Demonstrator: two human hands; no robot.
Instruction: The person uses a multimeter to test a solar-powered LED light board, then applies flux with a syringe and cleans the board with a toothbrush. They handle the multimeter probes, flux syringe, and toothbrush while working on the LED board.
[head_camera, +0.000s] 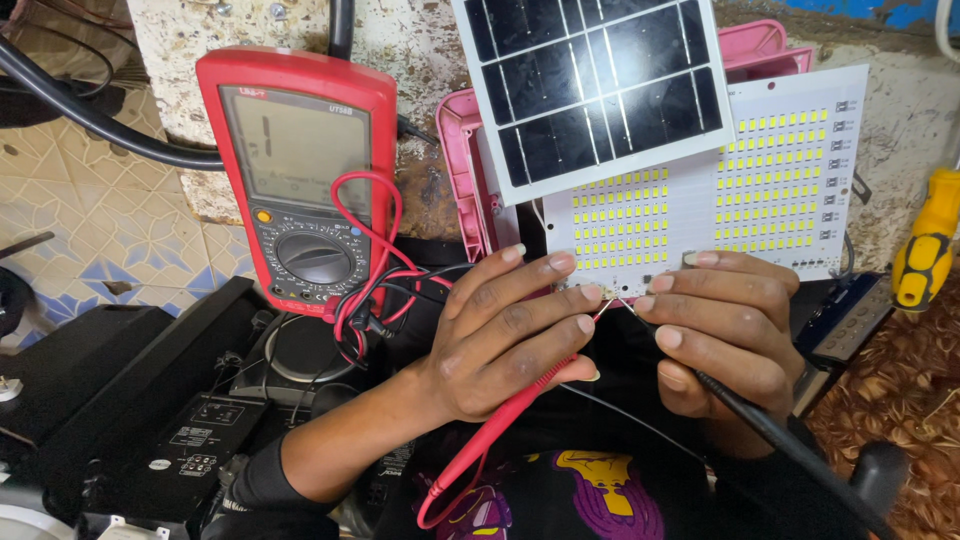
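At the lower edge of the white light board (700, 190) my left hand (500, 335) pinches the red probe (500, 425) in a narrow grip, and my right hand (725, 330) holds the black probe (760, 420) the same way, both tips close together on the board's edge. I reckon the tips could slip and touch, bridging neighbouring pads. The red meter (300, 170) sits well left, so glancing there may let my hands drift, and the solar panel (600, 85) resting on the board could slide
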